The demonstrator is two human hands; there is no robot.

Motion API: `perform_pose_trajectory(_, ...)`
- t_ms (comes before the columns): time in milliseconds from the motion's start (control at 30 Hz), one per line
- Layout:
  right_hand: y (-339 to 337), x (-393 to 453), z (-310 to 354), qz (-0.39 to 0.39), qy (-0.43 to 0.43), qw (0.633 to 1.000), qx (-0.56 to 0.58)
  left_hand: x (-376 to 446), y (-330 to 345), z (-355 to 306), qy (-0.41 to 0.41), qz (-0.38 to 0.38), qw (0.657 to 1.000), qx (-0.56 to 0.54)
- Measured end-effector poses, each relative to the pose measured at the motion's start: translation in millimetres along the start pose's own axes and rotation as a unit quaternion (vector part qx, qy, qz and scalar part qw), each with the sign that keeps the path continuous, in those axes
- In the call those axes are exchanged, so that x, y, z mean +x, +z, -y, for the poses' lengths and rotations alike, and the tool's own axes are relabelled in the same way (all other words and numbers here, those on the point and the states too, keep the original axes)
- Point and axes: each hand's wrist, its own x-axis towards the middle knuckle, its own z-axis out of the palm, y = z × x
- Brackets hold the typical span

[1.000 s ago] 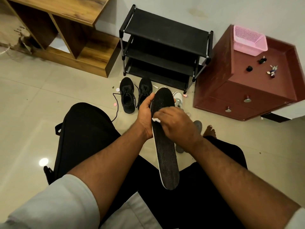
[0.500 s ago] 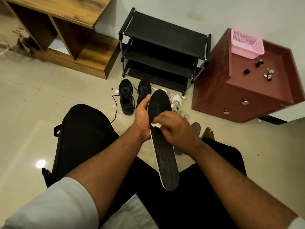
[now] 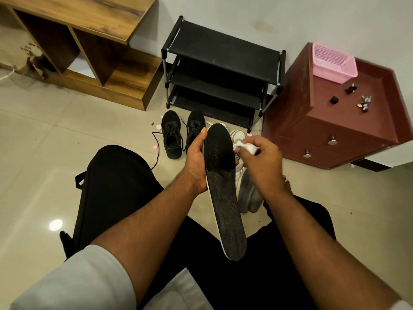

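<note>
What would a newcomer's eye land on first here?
A long black insole at centre, gripped near its top by the left hand, while the right hand pinches a white wipe beside it. Behind, black shoes stand before a shoe rack; a pink basket sits on the cabinet at right.

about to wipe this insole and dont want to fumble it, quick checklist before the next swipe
1. Left hand grips the insole by its upper end: ok.
2. Right hand pinches the white wipe: ok.
3. Wipe in contact with the insole: not ok, it is held to the right of the insole, apart from it.
4. Wipe clean enough for another pass: cannot tell, it is blurred.
5. Black shoes stand upright on the floor, ready to take the insole back: ok.
</note>
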Motion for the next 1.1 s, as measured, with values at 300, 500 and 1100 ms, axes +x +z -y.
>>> perform_pose_trajectory(300, 28, -32, 7, 0.088, -0.307, 0.929, -0.187, -1, -5, -5, 0.004, -0.019, 1.0, 0.002)
perform_pose_trajectory(500, 9, -13, -10, 0.086, -0.25, 0.928, -0.264, -2, -2, -5, 0.0, -0.001, 1.0, 0.008)
perform_pose_trajectory(1100, 22, -39, 6, 0.109, -0.286, 0.932, -0.192, 5, -7, -5, 0.051, 0.002, 0.998, -0.036)
